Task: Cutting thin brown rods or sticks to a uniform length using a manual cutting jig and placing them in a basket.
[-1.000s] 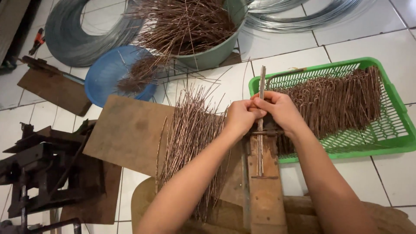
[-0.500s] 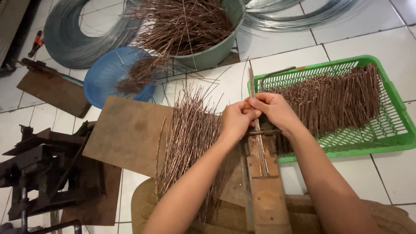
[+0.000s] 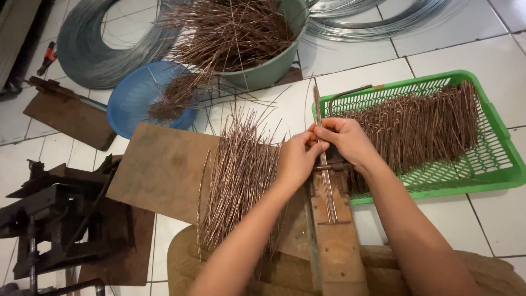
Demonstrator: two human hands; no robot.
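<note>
Since half a second ago, little has been shifted: both hands are kept at frame centre. The thin wire rods (image 3: 323, 159) are pinched by the left hand (image 3: 296, 160) and right hand (image 3: 346, 141), fingers closed, above the wooden jig (image 3: 337, 241), left of the green basket (image 3: 504, 164).

A: What's showing of the person rn?
B: Two forearms w/ the left hand (image 3: 296, 159) and right hand (image 3: 348, 143), both coming in bare.
A: Wearing anything?
B: No sleeves, gloves, rings or watch showing; nails are looking short.
</note>
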